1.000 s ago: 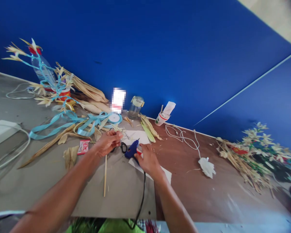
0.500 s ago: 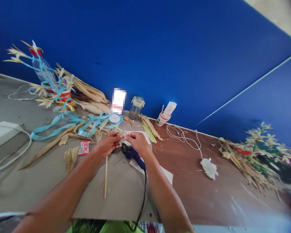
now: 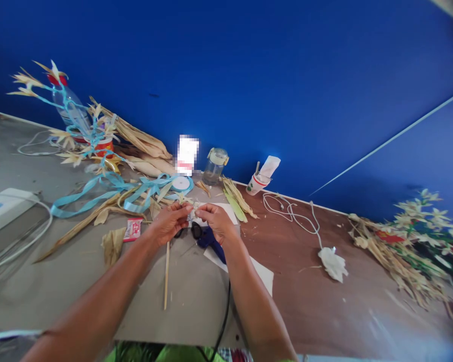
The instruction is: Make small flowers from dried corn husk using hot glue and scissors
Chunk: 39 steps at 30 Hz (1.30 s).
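The left hand and right hand pinch a tiny pale piece, maybe husk, that looks unfinished, just past the blue glue gun, while the husk flowers with blue stems, far left, look all made.

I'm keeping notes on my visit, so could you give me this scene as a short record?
Left grip: fingertips pinched; anything held is too small to tell
Right grip: also pinched, close beside the left
Nearby tool: dark blue glue gun, partly hidden by the right arm
Left side: blue ribbon spool, red packet
By the wall: clear jar, white cup
Far right: pale flowers
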Tool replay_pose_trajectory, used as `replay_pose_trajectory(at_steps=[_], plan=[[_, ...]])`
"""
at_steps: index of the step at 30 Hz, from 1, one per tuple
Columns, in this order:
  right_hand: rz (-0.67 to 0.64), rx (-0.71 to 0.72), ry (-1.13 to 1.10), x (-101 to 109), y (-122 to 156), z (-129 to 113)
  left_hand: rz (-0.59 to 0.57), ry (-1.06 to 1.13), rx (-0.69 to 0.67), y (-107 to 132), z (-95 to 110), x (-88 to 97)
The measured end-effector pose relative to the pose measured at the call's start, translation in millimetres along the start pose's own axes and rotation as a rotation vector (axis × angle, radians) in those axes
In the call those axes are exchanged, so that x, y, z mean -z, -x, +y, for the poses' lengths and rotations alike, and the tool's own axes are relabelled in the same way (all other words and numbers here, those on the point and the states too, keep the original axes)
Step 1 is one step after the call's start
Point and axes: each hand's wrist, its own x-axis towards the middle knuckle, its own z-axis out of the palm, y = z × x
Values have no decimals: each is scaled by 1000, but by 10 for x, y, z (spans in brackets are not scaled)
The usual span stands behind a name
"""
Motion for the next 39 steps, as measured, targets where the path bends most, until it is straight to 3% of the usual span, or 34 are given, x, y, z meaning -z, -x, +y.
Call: replay_pose_trajectory(at_steps=[8,14,19,23,32,39], plan=[[21,-111,-386,-22,-59,70,-45,-160,-39,21,-44,-68],[42,-179,-540,-52,-48,42,-84,-170,-43,54,-42,-70],[61,-219,-683,-29,-46,9,-200,-77,-4,51,-28,-62],[108,-184,-717,-10,-39,-11,-210,36,32,32,-16,-57],[118,-119,-694,2,18,-77,-180,68,-172,-19,-95,-25],[116,19,-577,-26,71,-125,-257,2,-279,-10,-112,-39]])
